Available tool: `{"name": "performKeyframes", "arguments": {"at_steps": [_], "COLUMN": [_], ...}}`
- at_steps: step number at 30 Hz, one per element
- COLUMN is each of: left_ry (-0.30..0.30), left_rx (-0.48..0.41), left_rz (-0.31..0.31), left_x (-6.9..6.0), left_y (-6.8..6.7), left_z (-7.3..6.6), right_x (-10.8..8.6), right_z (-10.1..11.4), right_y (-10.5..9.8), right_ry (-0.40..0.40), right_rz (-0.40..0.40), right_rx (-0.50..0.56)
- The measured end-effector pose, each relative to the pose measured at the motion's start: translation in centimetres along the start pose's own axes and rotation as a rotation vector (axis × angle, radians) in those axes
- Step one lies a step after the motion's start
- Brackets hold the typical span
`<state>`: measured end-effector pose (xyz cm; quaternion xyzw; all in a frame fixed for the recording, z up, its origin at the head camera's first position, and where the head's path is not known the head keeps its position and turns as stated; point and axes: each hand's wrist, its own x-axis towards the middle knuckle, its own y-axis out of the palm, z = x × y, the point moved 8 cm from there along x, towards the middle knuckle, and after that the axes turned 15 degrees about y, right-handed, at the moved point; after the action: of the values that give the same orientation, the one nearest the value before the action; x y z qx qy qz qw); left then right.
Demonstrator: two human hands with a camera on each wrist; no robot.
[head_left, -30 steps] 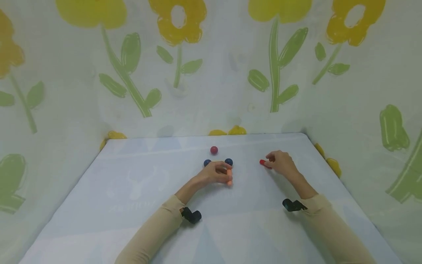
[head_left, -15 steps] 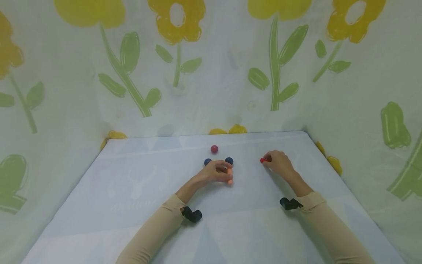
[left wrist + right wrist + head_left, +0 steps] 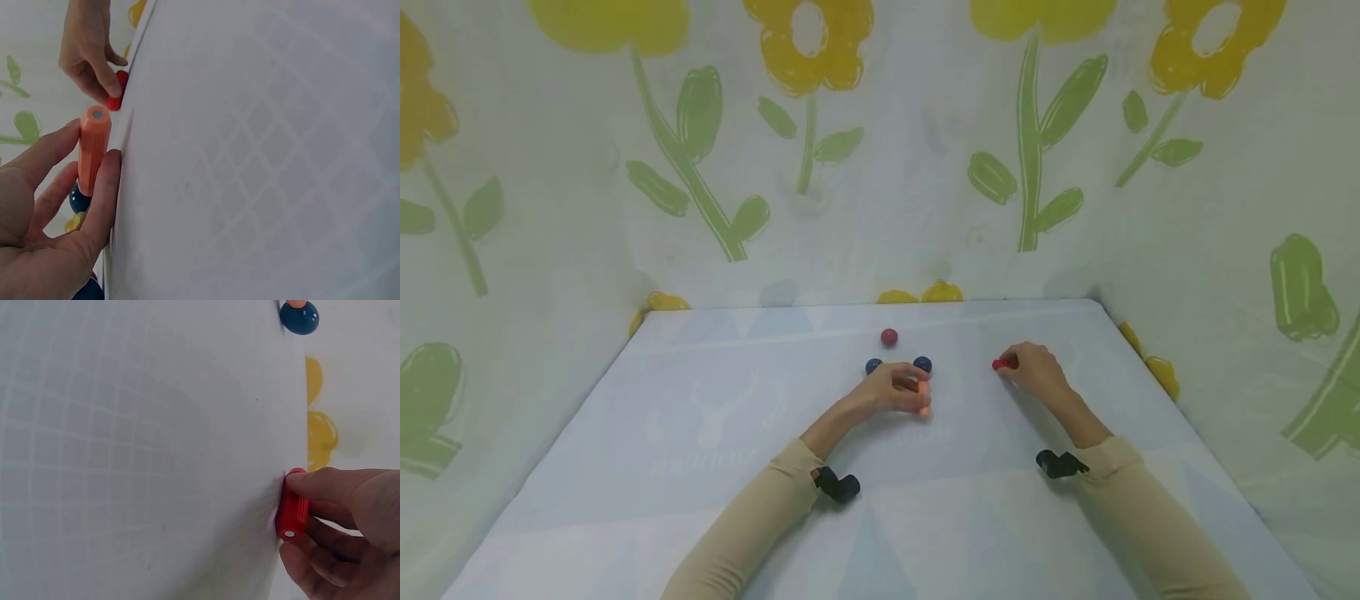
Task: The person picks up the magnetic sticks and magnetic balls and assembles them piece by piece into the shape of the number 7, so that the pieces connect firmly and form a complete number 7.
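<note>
My left hand (image 3: pixel 886 389) pinches an orange magnetic stick (image 3: pixel 95 150) between thumb and fingers; a round metal tip shows in its end. Beyond that stick, in the left wrist view, are a dark blue ball (image 3: pixel 79 200) and a bit of a yellow piece (image 3: pixel 74 222), mostly hidden by the fingers. Further right on the table, my right hand (image 3: pixel 1036 371) grips a short red magnetic stick (image 3: pixel 292 512), thumb on top and fingers beneath or behind. The red stick lies at the table surface, with a pale metal spot in its near end.
Two dark blue balls, the left one (image 3: pixel 874 366) and the right one (image 3: pixel 922 364), sit just behind my left hand. A dark red ball (image 3: pixel 889 337) lies farther back on the white table (image 3: pixel 715 492). Flower-printed curtains (image 3: pixel 880 208) surround the table.
My right hand has shifted slightly left and closed its fingers over the red stick, which now shows less in the head view. The left hand keeps its place with the orange stick.
</note>
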<state>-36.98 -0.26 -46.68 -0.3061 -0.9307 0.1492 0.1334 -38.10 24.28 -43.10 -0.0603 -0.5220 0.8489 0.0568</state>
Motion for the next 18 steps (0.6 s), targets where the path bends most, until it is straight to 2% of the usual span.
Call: {"name": "performKeyframes", "arguments": {"at_steps": [12,18], "left_ry": [-0.003,-0.001], "left_rx": [-0.015,-0.027], "left_rz": [0.003,-0.008], "left_x": [-0.27,-0.13], "left_y": [0.27,0.13], "left_z": [0.17,0.11], "right_x": [-0.47,-0.61], "right_z": [0.09,0.59], "right_y": [0.38,0.30], "right_ry": [0.002,-0.028], "right_rz": [0.017,0.008], "right_rx": [0.012,0.020]}}
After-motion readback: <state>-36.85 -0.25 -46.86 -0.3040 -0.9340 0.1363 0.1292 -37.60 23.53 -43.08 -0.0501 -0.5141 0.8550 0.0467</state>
